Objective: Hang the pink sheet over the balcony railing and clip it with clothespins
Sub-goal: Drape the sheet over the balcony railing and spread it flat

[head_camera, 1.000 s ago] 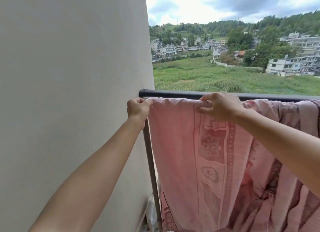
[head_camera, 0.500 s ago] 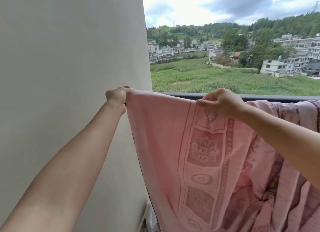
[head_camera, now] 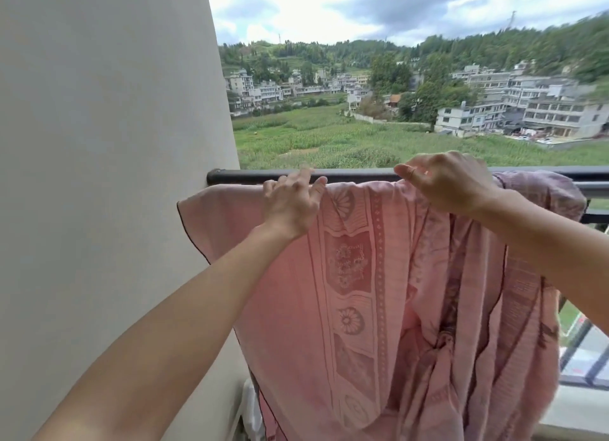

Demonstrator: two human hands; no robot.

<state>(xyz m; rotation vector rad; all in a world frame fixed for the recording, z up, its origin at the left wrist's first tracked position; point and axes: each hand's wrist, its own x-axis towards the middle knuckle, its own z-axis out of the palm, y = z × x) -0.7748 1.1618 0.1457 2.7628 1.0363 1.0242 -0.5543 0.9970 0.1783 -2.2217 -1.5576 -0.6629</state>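
Observation:
The pink sheet (head_camera: 349, 275) with a woven flower pattern hangs over the dark balcony railing (head_camera: 237, 177), bunched and folded towards the right. Its left corner (head_camera: 197, 216) droops free against the wall. My left hand (head_camera: 291, 206) lies on the sheet's top edge at the rail with its fingers spread, gripping nothing. My right hand (head_camera: 448, 182) is further right at the rail, fingers curled on the sheet's top edge. No clothespins are in view.
A plain beige wall (head_camera: 99, 144) closes the left side, and the rail ends against it. Lower railing bars (head_camera: 593, 216) show at the right. Beyond the rail are a green field and buildings. A white object (head_camera: 250, 407) stands low by the wall.
My left hand let go of the sheet's corner and moved right onto the top edge at the rail. The corner dropped and the sheet settled on the railing.

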